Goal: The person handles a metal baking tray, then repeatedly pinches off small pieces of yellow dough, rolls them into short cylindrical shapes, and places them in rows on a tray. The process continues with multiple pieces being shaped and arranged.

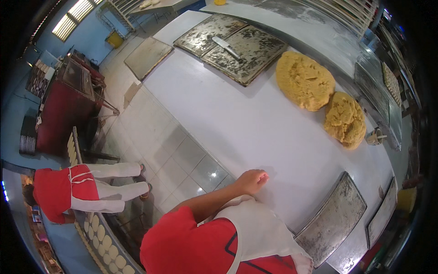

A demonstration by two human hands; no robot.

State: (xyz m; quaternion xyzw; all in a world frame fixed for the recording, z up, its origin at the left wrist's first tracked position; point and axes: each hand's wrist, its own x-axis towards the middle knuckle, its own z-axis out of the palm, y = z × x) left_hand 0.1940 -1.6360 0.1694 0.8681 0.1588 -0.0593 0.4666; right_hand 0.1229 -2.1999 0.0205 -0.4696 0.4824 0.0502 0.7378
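Observation:
My left hand [253,181] hovers at the near edge of the white table [205,105], with its fingers curled into a loose fist and nothing showing in them. My right hand is out of sight. Toward the far right of the table lie two lumps of yellow dough, a larger one [305,81] and a smaller one [345,119] touching it. Farther back, a broad-bladed knife [226,48] with a dark handle rests across a dark, stained baking tray [244,55]. A second stained tray [207,34] adjoins it.
A worn tray [335,219] lies at the near right, another [382,213] beyond it. A cup [374,137] stands by the smaller dough. One more tray [148,57] juts past the table's left edge. To the left, a person [68,189] bends over trays of pale dough rounds [102,242].

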